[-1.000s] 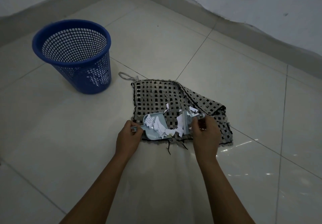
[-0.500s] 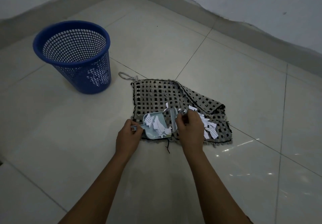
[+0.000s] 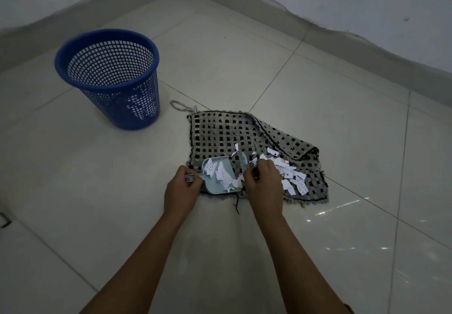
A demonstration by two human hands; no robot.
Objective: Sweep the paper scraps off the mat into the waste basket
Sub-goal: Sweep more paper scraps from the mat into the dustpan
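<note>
A black-and-grey checked mat (image 3: 220, 132) lies on the tiled floor. On its near edge sits a small pale blue dustpan (image 3: 210, 184) with several white paper scraps inside. My left hand (image 3: 182, 190) grips the dustpan's handle. My right hand (image 3: 263, 184) grips a small hand brush (image 3: 242, 164) at the pan's mouth. More white scraps (image 3: 291, 176) lie on the mat to the right of my right hand. The blue mesh waste basket (image 3: 110, 76) stands upright on the floor to the far left.
A grey cord loop (image 3: 177, 106) sticks out from the mat's far left corner. A dark thread (image 3: 236, 206) trails from the mat's near edge. Walls with a skirting strip (image 3: 342, 44) close the floor at the back.
My right hand with the brush swept left from the mat's right part to the dustpan's mouth, pushing scraps into the pan and uncovering more scraps on the right. The left hand stayed put.
</note>
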